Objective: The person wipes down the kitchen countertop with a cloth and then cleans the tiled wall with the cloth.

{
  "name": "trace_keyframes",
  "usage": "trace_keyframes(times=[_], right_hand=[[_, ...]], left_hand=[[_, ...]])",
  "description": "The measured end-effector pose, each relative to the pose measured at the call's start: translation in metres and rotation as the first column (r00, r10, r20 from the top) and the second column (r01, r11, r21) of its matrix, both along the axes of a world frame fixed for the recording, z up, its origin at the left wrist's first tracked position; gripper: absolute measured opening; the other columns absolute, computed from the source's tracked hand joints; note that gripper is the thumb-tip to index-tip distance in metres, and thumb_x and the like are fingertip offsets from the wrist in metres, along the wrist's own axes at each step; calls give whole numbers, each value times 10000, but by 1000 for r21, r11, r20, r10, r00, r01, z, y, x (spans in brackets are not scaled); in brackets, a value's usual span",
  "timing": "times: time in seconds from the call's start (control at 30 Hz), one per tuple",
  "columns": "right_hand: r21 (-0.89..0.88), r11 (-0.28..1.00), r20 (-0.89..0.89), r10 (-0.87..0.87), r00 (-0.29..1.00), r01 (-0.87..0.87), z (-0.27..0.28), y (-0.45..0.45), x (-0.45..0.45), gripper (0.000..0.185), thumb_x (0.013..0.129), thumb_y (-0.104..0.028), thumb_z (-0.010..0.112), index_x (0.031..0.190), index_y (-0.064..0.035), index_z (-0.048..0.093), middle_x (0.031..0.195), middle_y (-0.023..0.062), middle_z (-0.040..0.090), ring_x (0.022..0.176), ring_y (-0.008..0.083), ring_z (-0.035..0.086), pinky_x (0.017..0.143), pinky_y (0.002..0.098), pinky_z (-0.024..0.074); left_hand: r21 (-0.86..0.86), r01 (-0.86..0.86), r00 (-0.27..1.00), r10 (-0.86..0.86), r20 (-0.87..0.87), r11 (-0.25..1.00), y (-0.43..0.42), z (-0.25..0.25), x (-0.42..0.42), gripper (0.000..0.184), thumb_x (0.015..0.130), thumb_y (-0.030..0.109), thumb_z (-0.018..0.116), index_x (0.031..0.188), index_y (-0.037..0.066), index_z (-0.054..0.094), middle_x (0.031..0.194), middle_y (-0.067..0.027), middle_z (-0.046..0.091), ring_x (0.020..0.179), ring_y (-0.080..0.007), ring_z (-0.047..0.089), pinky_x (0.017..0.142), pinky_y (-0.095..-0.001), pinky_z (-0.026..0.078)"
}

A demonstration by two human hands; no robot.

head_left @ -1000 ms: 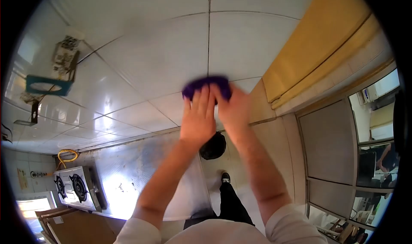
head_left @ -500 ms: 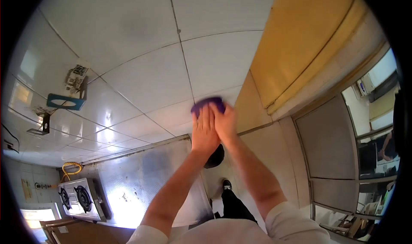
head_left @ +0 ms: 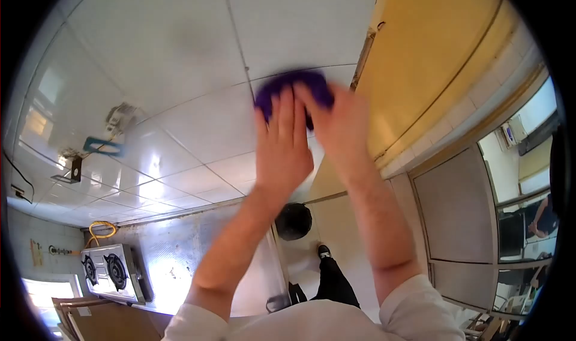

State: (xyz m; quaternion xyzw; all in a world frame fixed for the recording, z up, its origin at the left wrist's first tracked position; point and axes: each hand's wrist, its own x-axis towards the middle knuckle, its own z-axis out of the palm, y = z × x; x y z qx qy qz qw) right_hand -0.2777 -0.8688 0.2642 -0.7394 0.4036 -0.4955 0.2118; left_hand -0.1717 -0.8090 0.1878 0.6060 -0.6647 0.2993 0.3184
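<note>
Left hand (head_left: 281,152) flat, fingers extended, right hand (head_left: 341,122) beside it, both on purple cloth (head_left: 309,78) against white wall tiles (head_left: 159,65). Black bin (head_left: 293,222) on floor (head_left: 333,224); its contents and the right hand's grip I can't make out.

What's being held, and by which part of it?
A purple cloth, by its near face, under the left grip and right grip against the wall; whether it's also pinched is unclear.

Cloth (head_left: 294,80) between hands (head_left: 281,155) and wall (head_left: 198,119). On counter (head_left: 222,245), far left: stove (head_left: 111,270), hose (head_left: 99,226) behind, cardboard (head_left: 117,322) in front. Right of counter, on floor (head_left: 348,218): bin (head_left: 294,221). Farther right: partition (head_left: 453,203).
</note>
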Motion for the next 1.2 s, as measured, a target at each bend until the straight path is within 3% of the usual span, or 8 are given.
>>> trace_keyframes(times=[0.2, 0.33, 0.5, 0.67, 0.77, 0.87, 1.07, 1.2], right_hand=[[276, 959, 77, 48, 996, -67, -290, -13, -40, 328, 906, -310, 780, 898, 13, 721, 814, 249, 709, 756, 440, 700, 657, 475, 561], [329, 944, -184, 65, 981, -1, -439, -21, -51, 293, 897, -253, 798, 947, 29, 738, 841, 222, 736, 746, 417, 706, 698, 436, 576], [390, 905, 115, 137, 984, -171, -337, -23, -51, 295, 886, -269, 812, 899, 19, 750, 788, 219, 729, 685, 400, 709, 631, 425, 570], [164, 965, 235, 163, 958, -204, -126, -28, -36, 380, 844, -347, 832, 758, -19, 660, 727, 205, 679, 661, 414, 678, 569, 450, 535], [187, 960, 214, 167, 962, -208, -97, -23, -43, 401, 842, -383, 821, 756, -28, 653, 713, 202, 671, 649, 418, 670, 561, 455, 529], [214, 957, 180, 161, 971, -198, -102, -28, -41, 423, 840, -418, 810, 755, -38, 647, 699, 199, 663, 637, 422, 662, 553, 459, 523], [648, 761, -129, 152, 980, -32, -313, -7, -42, 384, 986, -411, 657, 969, -34, 730, 801, 245, 722, 759, 451, 715, 669, 546, 572], [623, 773, 19, 133, 991, -115, -304, -1, -37, 485, 1012, -485, 612, 969, -13, 716, 817, 251, 720, 773, 467, 700, 664, 533, 549]], left_hand=[[506, -41, 993, 91, -74, 862, 9, -258, -51, 712, 828, 152, 603, 1461, -132, 443, 1475, -321, 467, 1349, -466, 497, 1192, -671, 297], [704, -166, 984, 159, 76, 691, 23, -356, -65, 648, 922, 211, 555, 1502, -64, 464, 1550, -207, 454, 1444, -350, 430, 1256, -605, 227], [756, -239, 968, 210, 137, 610, 17, -293, -66, 733, 909, 250, 578, 1516, -122, 402, 1606, -274, 379, 1513, -397, 345, 1266, -626, 189], [231, -313, 946, 325, -15, 921, -8, -101, -69, 889, 937, 368, 621, 1534, -196, 280, 1575, -381, 339, 1516, -537, 258, 1225, -692, 174], [144, -328, 944, 328, 23, 934, -17, -33, -67, 914, 965, 383, 637, 1561, -172, 220, 1584, -381, 327, 1538, -543, 218, 1203, -680, 205], [257, -279, 957, 289, -1, 925, -12, -87, -61, 789, 973, 323, 608, 1549, -120, 301, 1545, -335, 397, 1478, -513, 332, 1207, -663, 224], [706, -343, 934, 301, 190, 620, 22, -252, -77, 801, 960, 385, 548, 1573, -75, 315, 1565, -297, 393, 1477, -456, 373, 1238, -655, 196], [689, -324, 941, 300, 159, 649, 24, -220, -75, 835, 955, 394, 547, 1588, -83, 287, 1572, -324, 373, 1480, -469, 363, 1249, -653, 165]])
